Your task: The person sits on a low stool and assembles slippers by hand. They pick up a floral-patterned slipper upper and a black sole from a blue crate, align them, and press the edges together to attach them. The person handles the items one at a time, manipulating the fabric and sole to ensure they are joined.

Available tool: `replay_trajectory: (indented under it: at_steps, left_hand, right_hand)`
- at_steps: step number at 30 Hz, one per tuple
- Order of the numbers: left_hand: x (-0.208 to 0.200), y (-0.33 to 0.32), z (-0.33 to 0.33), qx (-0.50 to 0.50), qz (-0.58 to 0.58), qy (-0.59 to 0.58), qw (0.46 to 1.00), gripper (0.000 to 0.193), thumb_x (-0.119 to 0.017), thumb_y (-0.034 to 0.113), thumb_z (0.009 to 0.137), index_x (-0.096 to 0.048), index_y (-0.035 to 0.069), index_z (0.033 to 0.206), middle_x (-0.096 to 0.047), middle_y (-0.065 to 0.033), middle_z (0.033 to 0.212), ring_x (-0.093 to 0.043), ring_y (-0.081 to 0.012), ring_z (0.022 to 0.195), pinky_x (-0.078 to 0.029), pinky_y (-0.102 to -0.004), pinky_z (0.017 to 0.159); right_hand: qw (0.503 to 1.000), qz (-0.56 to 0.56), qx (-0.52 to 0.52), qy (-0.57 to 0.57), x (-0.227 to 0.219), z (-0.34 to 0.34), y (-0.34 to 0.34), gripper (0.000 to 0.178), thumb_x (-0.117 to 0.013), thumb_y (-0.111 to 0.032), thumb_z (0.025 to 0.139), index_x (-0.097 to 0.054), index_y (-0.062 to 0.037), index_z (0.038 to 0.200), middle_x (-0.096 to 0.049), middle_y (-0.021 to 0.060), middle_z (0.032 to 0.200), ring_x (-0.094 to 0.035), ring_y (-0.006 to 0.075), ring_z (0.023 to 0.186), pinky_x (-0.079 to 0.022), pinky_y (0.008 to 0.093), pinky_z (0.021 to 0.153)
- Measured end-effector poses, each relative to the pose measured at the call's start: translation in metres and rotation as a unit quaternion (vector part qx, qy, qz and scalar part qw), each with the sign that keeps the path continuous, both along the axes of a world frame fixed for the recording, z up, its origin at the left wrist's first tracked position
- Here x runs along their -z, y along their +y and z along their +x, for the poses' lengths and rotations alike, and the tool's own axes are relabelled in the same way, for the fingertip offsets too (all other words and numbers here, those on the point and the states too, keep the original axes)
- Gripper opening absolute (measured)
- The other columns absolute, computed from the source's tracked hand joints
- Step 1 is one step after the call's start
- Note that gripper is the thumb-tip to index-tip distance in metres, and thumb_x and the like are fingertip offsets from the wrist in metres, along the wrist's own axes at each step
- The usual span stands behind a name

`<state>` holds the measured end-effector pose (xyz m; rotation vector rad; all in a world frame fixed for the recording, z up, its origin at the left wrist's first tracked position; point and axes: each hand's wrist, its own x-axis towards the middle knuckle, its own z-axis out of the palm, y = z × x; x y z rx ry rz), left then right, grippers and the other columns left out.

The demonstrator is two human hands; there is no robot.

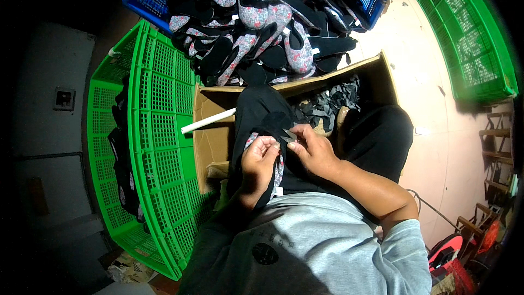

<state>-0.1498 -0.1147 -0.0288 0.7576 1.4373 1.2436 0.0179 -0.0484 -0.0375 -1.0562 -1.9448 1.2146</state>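
A slipper [279, 171] with a black sole and floral-print fabric lies over my lap, a small white tag at its near end. My left hand [258, 161] is closed on its edge, thumb and fingers pinched together. Close beside it, my right hand [316, 150] pinches a small grey pointed piece [289, 136] against the slipper; whether that is a blade or a scrap I cannot tell. The slipper's black part blends into my black trousers, so its outline is partly hidden.
A cardboard box [210, 153] between my legs holds dark scraps [333, 98]; a white stick [207, 121] juts over its side. Ahead, slippers [256, 16] heap out of a blue crate [147, 0]. Green crates stand left [164, 147] and far right [464, 27].
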Motion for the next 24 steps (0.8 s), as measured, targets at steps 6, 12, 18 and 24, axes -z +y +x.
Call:
replay_trajectory:
  at_steps: [6,12,18,24]
  left_hand:
    - [-0.001,0.001,0.0008,-0.005,0.003,0.002,1.0,0.009,-0.06,0.004,0.093,-0.059,0.001,0.102,-0.061,-0.0028,0.093,-0.059,-0.0092,0.085,-0.05,-0.0247,0.08]
    - [-0.001,0.0017,0.001,-0.003,0.005,-0.011,1.0,0.011,-0.059,0.004,0.093,-0.058,0.001,0.104,-0.061,-0.0034,0.095,-0.059,-0.0094,0.086,-0.05,-0.0247,0.08]
    - [0.0006,0.0013,0.0005,-0.005,0.01,-0.007,1.0,0.011,-0.059,0.004,0.094,-0.058,0.001,0.104,-0.061,-0.0028,0.094,-0.059,-0.0091,0.085,-0.049,-0.0244,0.08]
    - [0.0002,0.0016,0.0005,-0.01,0.013,-0.01,1.0,0.009,-0.059,0.005,0.094,-0.059,0.002,0.103,-0.06,-0.0014,0.091,-0.058,-0.0083,0.083,-0.048,-0.0231,0.078]
  right_hand:
    - [1.0,0.02,-0.01,-0.007,0.0012,0.0007,0.0006,0.034,-0.063,-0.026,0.092,-0.05,-0.0047,0.115,-0.064,0.0157,0.089,-0.064,0.035,0.082,-0.05,0.0437,0.07]
    - [0.999,0.041,-0.019,0.002,0.0022,0.0003,-0.0006,0.034,-0.062,-0.026,0.092,-0.05,-0.0051,0.115,-0.064,0.0156,0.088,-0.064,0.0351,0.081,-0.05,0.0438,0.07]
    - [1.0,0.013,-0.011,0.004,0.0007,-0.0003,-0.0009,0.033,-0.062,-0.026,0.092,-0.05,-0.0051,0.115,-0.064,0.0154,0.087,-0.065,0.0348,0.081,-0.05,0.0436,0.07]
    - [1.0,0.014,-0.01,-0.005,0.0004,0.0005,0.0,0.033,-0.062,-0.026,0.092,-0.05,-0.005,0.115,-0.064,0.015,0.087,-0.065,0.0347,0.081,-0.05,0.0436,0.07]
